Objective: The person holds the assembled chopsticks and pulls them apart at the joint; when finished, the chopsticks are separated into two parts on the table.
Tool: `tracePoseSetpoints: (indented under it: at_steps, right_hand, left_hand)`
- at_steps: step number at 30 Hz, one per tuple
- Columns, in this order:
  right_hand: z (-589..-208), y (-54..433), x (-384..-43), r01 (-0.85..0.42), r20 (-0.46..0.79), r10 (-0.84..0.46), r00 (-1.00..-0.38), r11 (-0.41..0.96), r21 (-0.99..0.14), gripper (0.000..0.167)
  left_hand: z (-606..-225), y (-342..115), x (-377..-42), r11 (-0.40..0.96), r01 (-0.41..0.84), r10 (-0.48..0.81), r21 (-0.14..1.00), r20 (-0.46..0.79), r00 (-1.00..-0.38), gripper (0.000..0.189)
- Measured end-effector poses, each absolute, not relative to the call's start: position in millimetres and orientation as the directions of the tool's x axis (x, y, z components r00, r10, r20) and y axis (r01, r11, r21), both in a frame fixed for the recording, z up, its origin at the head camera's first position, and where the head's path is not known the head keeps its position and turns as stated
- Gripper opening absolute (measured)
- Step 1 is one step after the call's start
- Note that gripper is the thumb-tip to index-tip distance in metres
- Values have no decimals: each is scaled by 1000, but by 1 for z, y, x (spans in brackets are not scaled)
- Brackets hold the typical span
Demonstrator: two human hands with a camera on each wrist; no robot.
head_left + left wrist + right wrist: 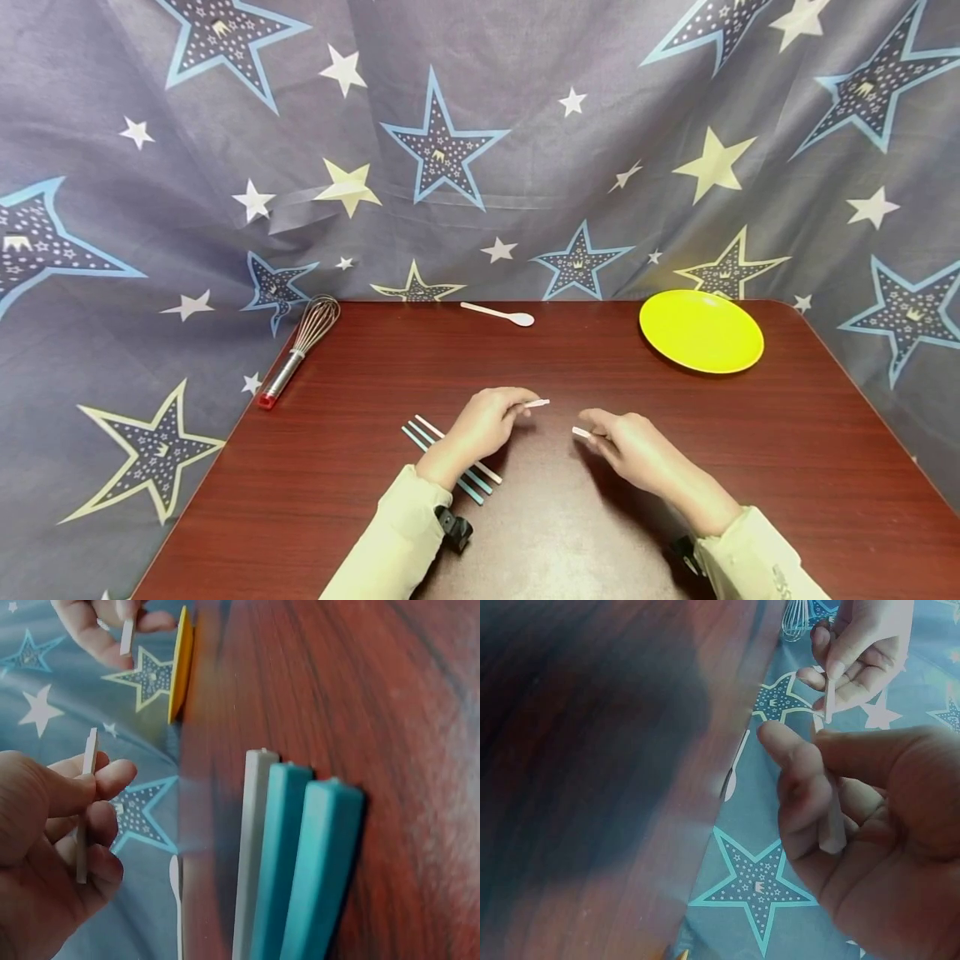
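Note:
My left hand (480, 427) is above the middle of the table, pinching a short white stick (88, 761) between thumb and fingers. The upper end of this stick looks stepped and narrower in the left wrist view. Across a small gap, my right hand (637, 450) holds another white stick (831, 825), its near end lying in the curled fingers. The two held sticks are apart in the head view. Beneath my left wrist, a white stick (251, 847) and two teal sticks, one in the middle (277, 840) and one outermost (322, 855), lie side by side on the table.
A whisk (303, 337) with a red-tipped handle lies at the table's left edge. Near the back edge is a white spoon (517, 318). A yellow plate (701, 331) sits at the back right. Behind the table (750, 433) hangs a star-patterned grey cloth (525, 183).

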State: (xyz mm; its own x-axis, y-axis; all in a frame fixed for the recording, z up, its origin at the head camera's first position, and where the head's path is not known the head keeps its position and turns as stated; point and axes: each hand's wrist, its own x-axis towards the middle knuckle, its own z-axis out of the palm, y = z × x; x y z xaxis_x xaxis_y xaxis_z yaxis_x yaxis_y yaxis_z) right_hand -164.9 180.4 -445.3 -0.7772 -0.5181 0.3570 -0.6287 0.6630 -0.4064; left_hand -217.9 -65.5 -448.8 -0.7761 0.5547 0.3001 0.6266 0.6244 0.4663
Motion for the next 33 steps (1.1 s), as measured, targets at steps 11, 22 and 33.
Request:
tracePoseSetpoints:
  at_steps: [11,22,33]
  right_hand:
    - [-447,183,-162,-562,238,-509,-827,746,-358,17]
    - [-453,175,-159,-594,187,-565,-803,744,-306,9]
    - [-454,172,-159,-568,197,-533,-823,782,-257,14]
  left_hand:
    - [-449,-69,-224,765,530,455,365,277,-846,6]
    - [-450,-55,-238,800,548,504,246,220,-835,4]
    - [-456,-43,-246,808,557,528,192,183,-829,8]
